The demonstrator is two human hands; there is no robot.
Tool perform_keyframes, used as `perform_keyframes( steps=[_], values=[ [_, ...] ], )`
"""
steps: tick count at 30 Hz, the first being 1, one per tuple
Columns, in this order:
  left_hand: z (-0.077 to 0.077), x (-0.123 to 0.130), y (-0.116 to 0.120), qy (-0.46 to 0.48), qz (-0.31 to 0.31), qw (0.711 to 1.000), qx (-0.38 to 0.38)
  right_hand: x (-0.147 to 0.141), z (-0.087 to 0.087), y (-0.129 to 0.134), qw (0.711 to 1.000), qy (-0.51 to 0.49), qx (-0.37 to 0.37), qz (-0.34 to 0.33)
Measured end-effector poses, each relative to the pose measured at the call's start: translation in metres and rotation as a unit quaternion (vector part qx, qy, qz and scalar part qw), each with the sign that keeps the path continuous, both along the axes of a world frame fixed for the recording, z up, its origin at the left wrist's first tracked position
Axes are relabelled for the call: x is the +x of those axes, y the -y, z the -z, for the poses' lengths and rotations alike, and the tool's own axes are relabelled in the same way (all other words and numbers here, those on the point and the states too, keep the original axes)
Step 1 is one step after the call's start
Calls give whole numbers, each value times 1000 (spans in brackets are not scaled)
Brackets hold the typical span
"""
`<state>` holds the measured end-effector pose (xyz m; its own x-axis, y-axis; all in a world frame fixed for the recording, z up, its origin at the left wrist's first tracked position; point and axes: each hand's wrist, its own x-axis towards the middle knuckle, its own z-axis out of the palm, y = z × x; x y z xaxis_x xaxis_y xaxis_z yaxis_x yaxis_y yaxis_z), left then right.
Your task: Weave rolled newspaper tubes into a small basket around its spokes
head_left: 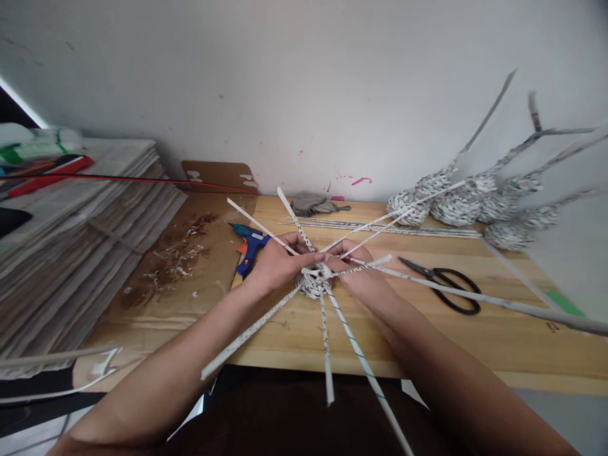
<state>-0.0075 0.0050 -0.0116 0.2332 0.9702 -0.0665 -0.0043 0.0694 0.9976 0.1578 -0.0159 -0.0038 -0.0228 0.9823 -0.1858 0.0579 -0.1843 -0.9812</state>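
Note:
In the middle of the head view is a small woven newspaper piece (313,286), with several rolled paper strips (325,348) sticking out from it in all directions. My left hand (287,256) grips its far left side, fingers bent around the strips and thumb across the top. From the other side my right hand (349,263) closes on it, and the two thumbs nearly meet above the weave. One long paper tube (475,294) runs from beside my right hand to the right edge of the view. Some fingertips are hidden behind the strips.
A blue glue gun (251,249) lies left of my hands, black scissors (444,282) right. Several woven paper pieces (456,202) stand against the wall at right. Paper tubes (427,232) and a grey cloth (313,204) lie behind. A newspaper stack (109,234) rises at left.

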Motion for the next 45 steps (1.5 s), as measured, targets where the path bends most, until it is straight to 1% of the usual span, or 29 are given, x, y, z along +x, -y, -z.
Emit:
perform_keyframes(
  steps=[4,6,9,12,14,16,18,21,25,28,33,36,39,40,42,45],
  values=[
    [-2,-1,1,-13,-21,1000,-1,-1,3,1,1000,-31,6,2],
    [-4,0,3,-4,-34,999,-9,0,5,0,998,-55,10,-6],
    [-8,0,5,21,-36,999,-21,1,7,-1,996,-81,6,-22],
    [-8,-1,4,5,-45,999,-3,3,6,-2,994,-99,-15,-52],
    [-6,-2,3,-12,-67,998,18,5,3,-3,991,-110,-15,-69],
    [-5,-3,1,-12,-96,995,35,8,2,-4,992,-97,4,-77],
    [-4,-3,-1,-15,-129,990,52,11,1,-5,996,-52,17,-74],
    [-5,-4,-1,-31,-168,982,80,13,0,-6,998,-5,18,-65],
    [-3,-5,-2,-1,-194,976,96,10,0,-2,994,4,44,-102],
    [2,-6,-4,21,-183,980,77,6,1,2,993,9,53,-101],
    [9,-10,-8,40,-95,995,8,2,4,3,997,-9,50,-54],
    [6,-13,-9,34,-42,998,-19,1,7,1,998,-14,55,-31],
    [-1,-14,-9,6,7,1000,9,0,9,-1,998,-14,65,-11],
    [-3,-14,-8,-16,6,1000,22,0,9,-1,998,-11,69,-3],
    [-5,-13,-6,-53,-22,998,33,0,7,-2,997,-8,75,8],
    [-2,-9,-4,-57,-62,996,28,1,4,-2,997,-5,79,-1]
  ],
)
